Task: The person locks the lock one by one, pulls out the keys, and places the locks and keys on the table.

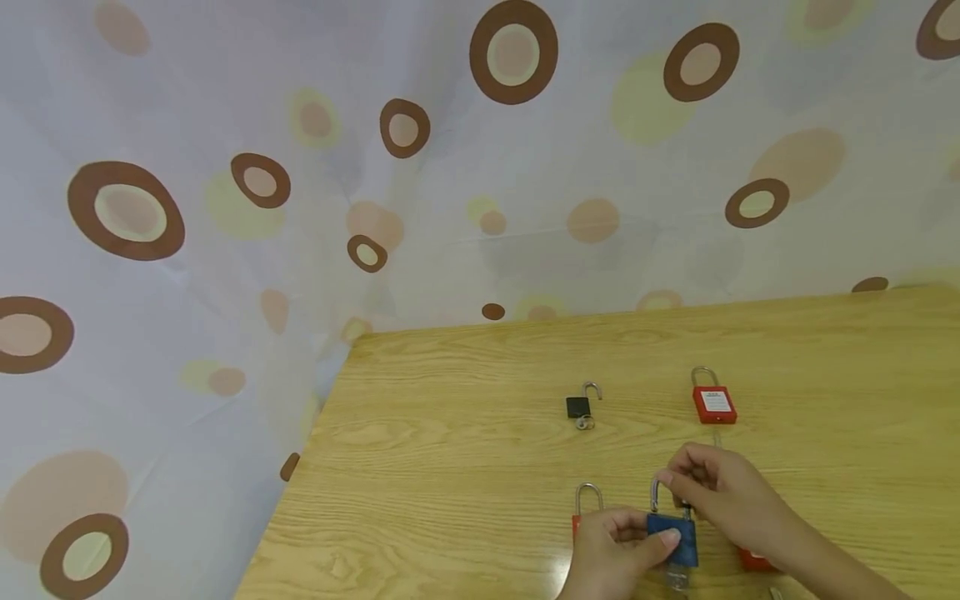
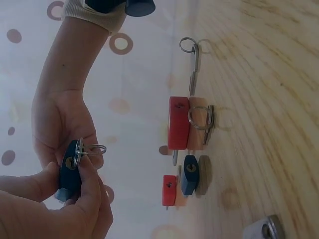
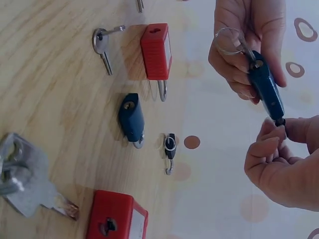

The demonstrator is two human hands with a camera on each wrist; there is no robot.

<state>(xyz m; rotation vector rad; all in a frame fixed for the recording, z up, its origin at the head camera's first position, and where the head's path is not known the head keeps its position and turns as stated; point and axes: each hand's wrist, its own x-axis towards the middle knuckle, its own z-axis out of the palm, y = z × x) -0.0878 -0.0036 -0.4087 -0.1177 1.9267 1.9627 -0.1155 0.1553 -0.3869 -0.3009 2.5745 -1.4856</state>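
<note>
A blue padlock (image 1: 672,533) is held up over the wooden table, its keyhole facing my body. My left hand (image 1: 618,554) grips its body, thumb across the front. My right hand (image 1: 738,500) pinches the metal shackle (image 1: 655,496) at the top; the fingertips partly cover it, so I cannot tell whether its free end is out of the body. From the keyhole sticks a key (image 3: 245,47) on a wire ring (image 3: 228,41).
A small black padlock (image 1: 578,407) with raised shackle and red padlocks (image 1: 715,403) lie beyond the hands. Another red padlock (image 1: 753,560) is partly under my right forearm. A second blue padlock (image 3: 131,117) and loose keys (image 3: 102,45) lie on the table (image 1: 435,467). A patterned curtain (image 1: 450,183) hangs behind.
</note>
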